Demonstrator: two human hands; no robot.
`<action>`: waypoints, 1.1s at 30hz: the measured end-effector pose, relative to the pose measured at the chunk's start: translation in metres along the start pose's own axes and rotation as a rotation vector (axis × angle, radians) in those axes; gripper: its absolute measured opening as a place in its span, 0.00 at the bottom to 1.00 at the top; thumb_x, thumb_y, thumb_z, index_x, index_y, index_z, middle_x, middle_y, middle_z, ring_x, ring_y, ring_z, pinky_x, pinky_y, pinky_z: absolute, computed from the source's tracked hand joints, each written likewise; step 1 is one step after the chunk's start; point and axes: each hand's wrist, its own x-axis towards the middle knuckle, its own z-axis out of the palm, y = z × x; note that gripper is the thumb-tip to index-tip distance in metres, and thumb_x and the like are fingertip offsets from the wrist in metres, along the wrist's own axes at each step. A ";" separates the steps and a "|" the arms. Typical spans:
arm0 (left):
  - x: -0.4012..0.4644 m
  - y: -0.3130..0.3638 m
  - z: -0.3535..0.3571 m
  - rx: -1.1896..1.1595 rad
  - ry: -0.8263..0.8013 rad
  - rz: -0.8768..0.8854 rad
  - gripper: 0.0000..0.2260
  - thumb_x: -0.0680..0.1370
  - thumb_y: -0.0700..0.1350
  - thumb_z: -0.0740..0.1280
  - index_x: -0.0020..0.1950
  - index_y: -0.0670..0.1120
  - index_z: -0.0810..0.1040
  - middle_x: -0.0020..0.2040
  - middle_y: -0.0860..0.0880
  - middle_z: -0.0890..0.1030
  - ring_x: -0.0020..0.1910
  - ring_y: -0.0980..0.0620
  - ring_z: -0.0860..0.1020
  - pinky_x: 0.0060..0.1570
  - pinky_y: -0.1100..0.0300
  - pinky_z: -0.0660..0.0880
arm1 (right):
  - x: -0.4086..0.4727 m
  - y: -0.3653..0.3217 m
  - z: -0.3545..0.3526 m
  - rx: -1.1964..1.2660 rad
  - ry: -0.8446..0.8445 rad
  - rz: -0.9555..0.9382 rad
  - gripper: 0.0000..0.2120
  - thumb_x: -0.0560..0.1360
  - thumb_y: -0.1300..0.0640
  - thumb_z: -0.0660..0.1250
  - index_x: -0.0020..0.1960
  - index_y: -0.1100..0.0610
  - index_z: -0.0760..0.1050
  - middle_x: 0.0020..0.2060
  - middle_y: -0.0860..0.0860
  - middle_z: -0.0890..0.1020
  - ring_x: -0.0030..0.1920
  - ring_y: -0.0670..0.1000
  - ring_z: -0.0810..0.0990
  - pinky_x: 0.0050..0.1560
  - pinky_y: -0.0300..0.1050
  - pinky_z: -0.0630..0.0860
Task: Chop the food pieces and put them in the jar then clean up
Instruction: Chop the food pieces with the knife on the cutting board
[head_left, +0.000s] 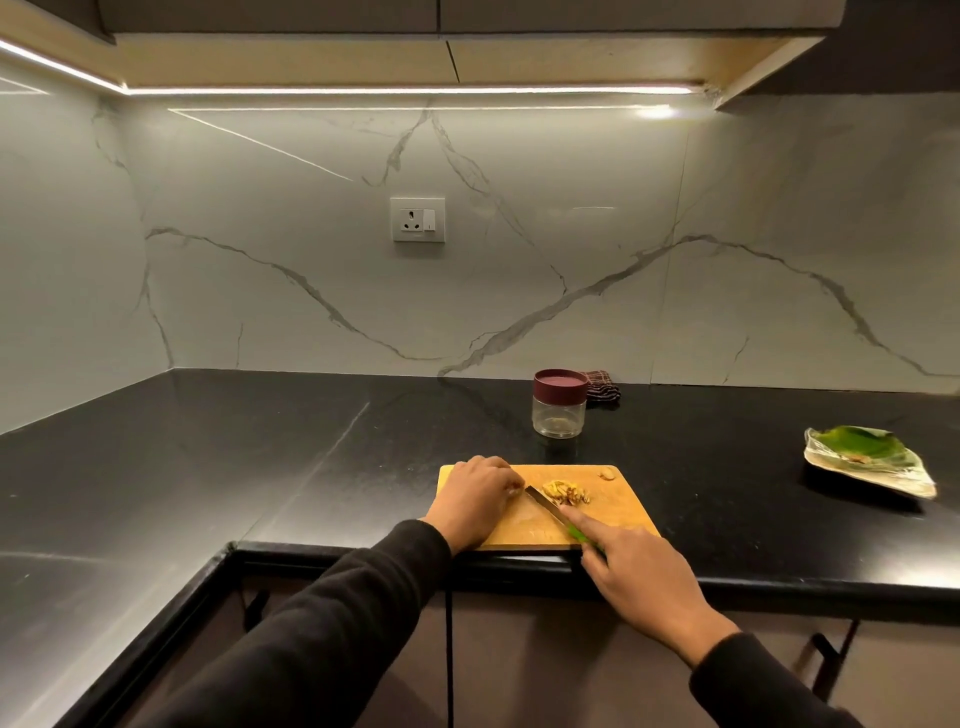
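A wooden cutting board (613, 512) lies at the front edge of the black counter. On it sits a small pile of chopped yellow-brown food pieces (566, 491), with one loose piece (606, 473) near the board's far edge. My right hand (631, 574) grips a green-handled knife (548, 507), index finger stretched along the blade's back, the blade lying just left of the pile. My left hand (475, 499) rests on the board's left end with fingers curled, fingertips near the knife tip. A clear jar (559, 415) with a maroon lid stands behind the board.
A dark checked cloth (602, 392) lies behind the jar against the marble wall. A leaf plate (870, 460) with a few scraps sits on the counter to the right. A wall socket (417, 219) is above. The counter (260, 441) turns a corner at left.
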 end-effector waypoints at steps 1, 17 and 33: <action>-0.003 -0.002 -0.001 -0.012 0.022 0.004 0.13 0.84 0.50 0.61 0.66 0.52 0.79 0.65 0.53 0.78 0.62 0.53 0.74 0.63 0.56 0.72 | 0.000 0.000 0.000 0.005 0.002 0.003 0.24 0.84 0.45 0.53 0.78 0.31 0.51 0.43 0.45 0.79 0.40 0.44 0.76 0.41 0.41 0.76; -0.031 -0.008 -0.009 -0.131 0.120 0.052 0.07 0.80 0.50 0.67 0.56 0.51 0.82 0.56 0.55 0.80 0.52 0.59 0.76 0.55 0.69 0.72 | -0.013 -0.018 -0.006 0.013 0.027 0.021 0.25 0.85 0.47 0.52 0.79 0.33 0.50 0.40 0.44 0.77 0.39 0.45 0.77 0.41 0.39 0.76; -0.029 -0.007 -0.019 -0.188 0.063 0.123 0.05 0.79 0.47 0.70 0.53 0.50 0.84 0.52 0.56 0.82 0.47 0.59 0.79 0.51 0.67 0.78 | -0.010 -0.051 0.000 0.037 -0.075 0.003 0.27 0.85 0.49 0.52 0.82 0.42 0.49 0.37 0.44 0.74 0.36 0.44 0.72 0.35 0.36 0.66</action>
